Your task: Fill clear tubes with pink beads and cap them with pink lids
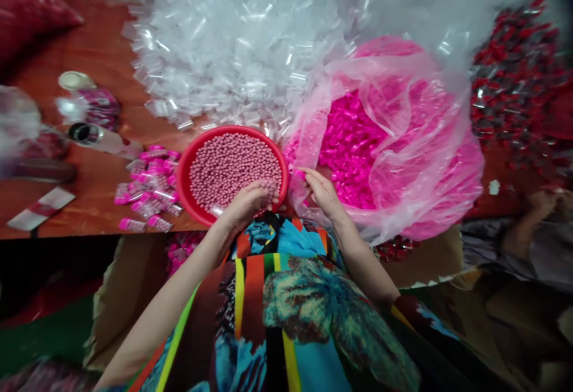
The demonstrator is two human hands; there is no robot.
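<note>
My left hand [254, 197] is over the near right edge of a red bowl [182, 192] full of small pink beads [233, 165]. Its fingers are closed round a small clear tube [270, 187], which they partly hide. Just right of the bowl, my right hand [320, 189] pinches a small bright pink cap [298, 173] between thumb and fingertips. More pink caps [349, 147] fill an opened plastic bag [416, 153] beside that hand. Another clear tube [218, 209] lies at the bowl's near rim, by my left wrist.
Behind the bowl rises a big heap of clear tubes [233, 46]. Filled, pink-capped tubes [154, 183] lie left of it. Farther left is a white cylinder [107, 141]. Red-capped pieces [510, 88] are piled at far right, near another person's arm [523, 228]. Cardboard [129, 290] stands below the table edge.
</note>
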